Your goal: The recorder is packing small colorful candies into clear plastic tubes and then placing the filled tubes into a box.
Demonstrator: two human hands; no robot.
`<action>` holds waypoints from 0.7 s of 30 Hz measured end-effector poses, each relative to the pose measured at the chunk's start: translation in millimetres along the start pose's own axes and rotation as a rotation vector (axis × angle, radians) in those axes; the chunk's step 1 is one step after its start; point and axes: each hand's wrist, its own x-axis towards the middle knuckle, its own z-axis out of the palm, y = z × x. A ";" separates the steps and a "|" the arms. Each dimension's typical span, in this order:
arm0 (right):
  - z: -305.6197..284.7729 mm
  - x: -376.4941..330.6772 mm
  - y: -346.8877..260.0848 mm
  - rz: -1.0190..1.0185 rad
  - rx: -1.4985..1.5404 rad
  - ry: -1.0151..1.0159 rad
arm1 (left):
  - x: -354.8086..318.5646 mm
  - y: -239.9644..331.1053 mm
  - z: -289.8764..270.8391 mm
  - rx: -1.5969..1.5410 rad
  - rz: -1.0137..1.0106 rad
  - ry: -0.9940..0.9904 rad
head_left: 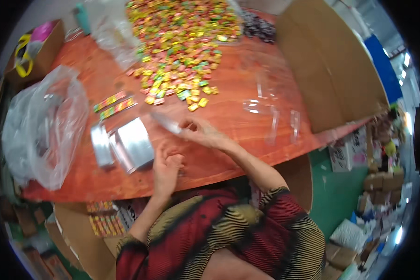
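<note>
A right hand [198, 134] pinches a thin, silvery-clear plastic sleeve [167, 122] above the reddish wooden table [219, 161].
Its fingers clamp the sleeve's right end, just on the near side of the heap of small, shiny yellow, red and green wrapped pieces [177, 56]; a light edge grip should avoid creasing the film. The left hand [168, 162] curls beside the flat, silvery stack of plastic [134, 142]; whether its fingers hold anything, I cannot tell. Steadying the sleeve's free left end would probably help.

Right hand [200, 134] farther forward, fingers [187, 123] pinched; left hand [168, 162] nearer body, loosely curled; forearms [252, 165] bare.
</note>
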 end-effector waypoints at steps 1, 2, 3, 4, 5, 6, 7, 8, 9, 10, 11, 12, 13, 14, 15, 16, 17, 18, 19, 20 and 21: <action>-8.7 -7.7 -3.6 0.126 0.449 -0.166 | 12.1 -7.5 -1.2 -0.151 -0.042 -0.089; -14.7 -16.9 -5.8 0.117 0.450 -0.208 | 23.7 -11.7 5.2 -0.228 -0.014 -0.128; -17.2 -25.8 -7.2 0.106 0.457 -0.258 | 32.9 -14.1 10.8 -0.303 0.013 -0.157; -16.9 -34.5 -5.7 0.137 0.388 -0.170 | 37.6 -14.1 11.7 -0.299 -0.038 -0.178; -24.5 -38.8 -7.1 0.139 0.379 -0.154 | 41.0 -14.5 18.7 -0.300 -0.039 -0.197; -33.8 -43.4 -11.4 0.016 0.130 -0.077 | 43.8 -14.1 26.1 -0.311 -0.050 -0.216; -41.1 -46.6 -12.8 -0.106 -0.119 -0.003 | 46.1 -14.1 32.6 -0.320 -0.060 -0.231; -44.3 -46.8 -11.9 -0.125 -0.147 0.003 | 47.6 -16.1 36.5 -0.315 -0.056 -0.235; -50.0 -46.9 -12.1 -0.130 -0.145 0.007 | 50.0 -20.5 39.7 -0.294 -0.071 -0.258; -57.5 -46.2 -13.6 0.097 0.126 -0.121 | 51.1 -22.5 42.7 -0.273 -0.085 -0.278; -64.2 -45.3 -14.3 0.323 0.394 -0.248 | 52.7 -20.6 49.0 -0.268 -0.080 -0.281; -63.0 -45.5 0.9 0.257 0.456 -0.214 | 54.5 -17.3 56.2 -0.299 -0.089 -0.309; -66.2 -45.1 6.0 0.251 0.457 -0.211 | 58.0 -14.7 60.8 -0.330 -0.099 -0.336; -70.2 -45.2 8.3 0.256 0.561 -0.226 | 63.4 -13.1 61.9 -0.398 -0.197 -0.438; -74.0 -45.0 12.1 0.262 0.664 -0.242 | 66.5 -11.4 65.7 -0.393 -0.193 -0.437; -76.0 -43.9 23.6 0.297 0.684 -0.240 | 68.8 -9.7 72.3 -0.417 -0.176 -0.429; -82.2 -41.8 25.0 0.292 0.688 -0.241 | 70.6 -7.1 77.1 -0.440 -0.160 -0.420; -90.2 -39.7 25.7 0.347 0.686 -0.281 | 75.1 -10.1 79.1 -0.434 -0.158 -0.418; -95.9 -38.9 24.9 0.403 0.682 -0.322 | 81.4 -16.6 80.3 -0.426 -0.152 -0.398; -102.0 -39.8 20.9 0.379 0.616 -0.309 | 86.1 -16.9 85.1 -0.419 -0.145 -0.382; -103.5 -39.0 27.9 0.374 0.616 -0.307 | 89.4 -16.1 88.9 -0.416 -0.142 -0.384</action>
